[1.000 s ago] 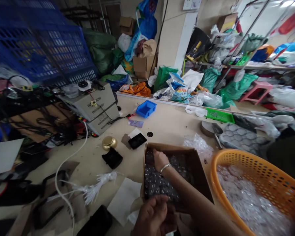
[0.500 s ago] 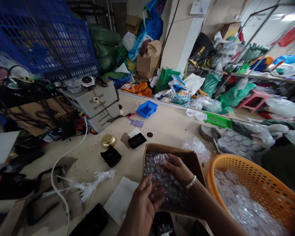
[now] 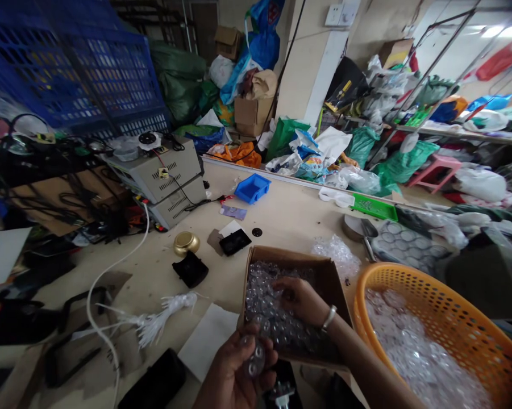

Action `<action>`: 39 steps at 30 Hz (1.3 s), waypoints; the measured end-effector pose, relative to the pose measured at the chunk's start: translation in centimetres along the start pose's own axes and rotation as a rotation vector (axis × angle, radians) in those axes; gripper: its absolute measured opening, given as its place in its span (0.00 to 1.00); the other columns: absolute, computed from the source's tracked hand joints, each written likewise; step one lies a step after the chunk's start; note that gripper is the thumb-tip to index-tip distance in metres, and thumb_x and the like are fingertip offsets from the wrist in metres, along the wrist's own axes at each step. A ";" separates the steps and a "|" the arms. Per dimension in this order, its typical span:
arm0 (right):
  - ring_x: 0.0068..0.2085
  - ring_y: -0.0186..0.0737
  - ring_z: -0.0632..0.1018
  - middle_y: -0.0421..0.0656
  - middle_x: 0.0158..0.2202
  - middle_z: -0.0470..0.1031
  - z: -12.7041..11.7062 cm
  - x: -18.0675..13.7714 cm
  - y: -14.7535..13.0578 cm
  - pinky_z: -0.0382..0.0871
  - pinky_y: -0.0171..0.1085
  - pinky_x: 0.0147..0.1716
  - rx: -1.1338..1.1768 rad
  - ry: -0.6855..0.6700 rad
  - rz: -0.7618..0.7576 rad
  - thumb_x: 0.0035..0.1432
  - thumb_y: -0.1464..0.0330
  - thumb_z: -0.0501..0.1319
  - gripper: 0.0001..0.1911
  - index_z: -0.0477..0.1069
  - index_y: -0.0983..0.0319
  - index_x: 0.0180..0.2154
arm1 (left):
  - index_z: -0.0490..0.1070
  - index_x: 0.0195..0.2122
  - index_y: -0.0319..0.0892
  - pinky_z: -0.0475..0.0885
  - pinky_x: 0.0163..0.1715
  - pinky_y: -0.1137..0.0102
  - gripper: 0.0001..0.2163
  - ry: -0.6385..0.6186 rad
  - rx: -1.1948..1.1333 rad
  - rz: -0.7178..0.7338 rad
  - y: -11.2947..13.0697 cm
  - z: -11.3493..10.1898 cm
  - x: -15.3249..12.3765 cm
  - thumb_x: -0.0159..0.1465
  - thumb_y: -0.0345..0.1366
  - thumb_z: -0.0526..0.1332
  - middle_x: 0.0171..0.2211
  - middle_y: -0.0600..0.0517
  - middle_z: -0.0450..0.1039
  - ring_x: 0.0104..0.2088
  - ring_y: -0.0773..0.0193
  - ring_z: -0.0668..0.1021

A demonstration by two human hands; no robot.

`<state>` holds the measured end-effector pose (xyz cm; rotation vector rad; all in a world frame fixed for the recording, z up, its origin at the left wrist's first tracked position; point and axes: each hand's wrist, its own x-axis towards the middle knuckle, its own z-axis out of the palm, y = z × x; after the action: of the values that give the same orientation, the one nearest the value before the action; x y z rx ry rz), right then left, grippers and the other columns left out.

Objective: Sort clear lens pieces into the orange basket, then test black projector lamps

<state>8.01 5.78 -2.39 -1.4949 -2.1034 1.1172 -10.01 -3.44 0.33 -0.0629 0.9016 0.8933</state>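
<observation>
Holding a small clear plastic piece with round openings in its bent fingers, the left hand is at the near left corner of the open brown cardboard box. The right hand, which wears a silver-coloured bracelet, is in this box, at the many shiny transparent plastic pieces. Its fingers are bent and close together, but I cannot tell whether they grip one piece, because the view there is dark. To the right of the box stands an orange perforated plastic basket, containing more transparent pieces. Beyond the right far corner of the box, a loose heap of clear plastic lies on the beige table. To the left of the box are a black plastic housing, a golden round cup and a bundle of white strips.
</observation>
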 end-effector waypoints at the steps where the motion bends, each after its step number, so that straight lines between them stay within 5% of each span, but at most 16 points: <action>1: 0.35 0.41 0.76 0.47 0.36 0.76 0.8 0.8 0.3 0.68 0.36 0.36 -0.112 -0.041 0.018 0.46 0.69 0.62 0.17 0.70 0.65 0.41 | 0.63 0.38 0.41 0.70 0.24 0.70 0.12 -0.003 0.006 -0.006 0.0 -0.5 -0.1 0.54 0.28 0.62 0.29 0.49 0.75 0.29 0.61 0.78; 4: 0.38 0.47 0.75 0.50 0.37 0.76 3.0 2.4 0.9 0.66 0.38 0.37 -0.238 -0.091 0.054 0.37 0.69 0.67 0.24 0.71 0.66 0.42 | 0.64 0.37 0.41 0.70 0.25 0.68 0.13 -0.026 0.021 -0.011 0.0 -1.5 -0.2 0.52 0.30 0.64 0.29 0.50 0.75 0.28 0.60 0.78; 7: 0.34 0.46 0.75 0.50 0.31 0.76 3.9 2.8 1.7 0.65 0.37 0.32 -0.262 -0.073 0.092 0.37 0.69 0.67 0.17 0.73 0.67 0.34 | 0.65 0.37 0.40 0.69 0.25 0.68 0.15 -0.061 0.044 0.002 0.1 -1.7 -0.1 0.50 0.34 0.66 0.27 0.51 0.75 0.25 0.61 0.77; 10: 0.27 0.37 0.72 0.43 0.24 0.74 3.3 2.6 2.9 0.63 0.32 0.27 -0.255 -0.058 0.112 0.40 0.70 0.65 0.06 0.72 0.65 0.25 | 0.65 0.36 0.40 0.68 0.24 0.69 0.14 -0.060 0.061 -0.003 0.3 -1.4 -0.1 0.50 0.36 0.66 0.25 0.50 0.74 0.23 0.62 0.76; 15: 0.27 0.33 0.70 0.40 0.24 0.72 1.7 2.0 4.1 0.63 0.30 0.27 -0.219 0.016 0.098 0.47 0.72 0.59 0.03 0.69 0.66 0.26 | 0.67 0.32 0.39 0.68 0.24 0.70 0.11 -0.041 0.031 -0.027 0.5 -1.1 -0.4 0.50 0.36 0.65 0.25 0.49 0.74 0.25 0.62 0.76; 20: 0.29 0.36 0.73 0.42 0.27 0.74 2.2 1.9 3.7 0.64 0.32 0.31 -0.237 0.020 0.112 0.46 0.77 0.56 0.13 0.70 0.66 0.37 | 0.66 0.27 0.39 0.68 0.23 0.70 0.08 0.032 0.027 -0.017 0.5 -1.2 -0.5 0.51 0.36 0.64 0.24 0.50 0.74 0.23 0.63 0.75; 26: 0.33 0.42 0.74 0.49 0.34 0.74 3.6 2.1 3.0 0.63 0.34 0.32 -0.307 -0.006 0.148 0.34 0.77 0.65 0.19 0.72 0.65 0.34 | 0.65 0.31 0.39 0.68 0.23 0.70 0.08 0.081 0.045 -0.006 0.5 -0.5 -0.9 0.53 0.35 0.63 0.24 0.49 0.75 0.23 0.63 0.76; 31: 0.25 0.33 0.68 0.39 0.22 0.69 2.1 0.2 2.2 0.59 0.30 0.25 -0.263 0.058 0.126 0.38 0.75 0.63 0.06 0.66 0.64 0.23 | 0.63 0.37 0.39 0.70 0.25 0.67 0.10 0.038 0.100 0.027 -0.3 0.9 -1.0 0.56 0.36 0.60 0.28 0.47 0.75 0.26 0.60 0.77; 34: 0.24 0.30 0.65 0.36 0.20 0.65 -0.5 -3.3 1.5 0.58 0.29 0.24 -0.216 0.183 0.121 0.44 0.73 0.59 0.05 0.62 0.62 0.22 | 0.61 0.39 0.40 0.70 0.27 0.65 0.11 -0.008 0.151 -0.027 -2.0 2.7 -0.3 0.56 0.34 0.60 0.29 0.47 0.74 0.28 0.59 0.77; 39: 0.22 0.31 0.65 0.36 0.21 0.64 -5.6 -11.7 4.7 0.58 0.30 0.21 0.015 0.704 0.264 0.49 0.62 0.56 0.11 0.62 0.62 0.32 | 0.62 0.38 0.40 0.68 0.29 0.67 0.11 -0.183 0.249 -0.167 -7.9 8.2 3.0 0.55 0.34 0.60 0.28 0.49 0.72 0.28 0.62 0.75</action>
<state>19.34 -1.83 -0.41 -1.8473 -1.4419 0.5438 1.73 -3.39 1.10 0.1541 0.8172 0.6164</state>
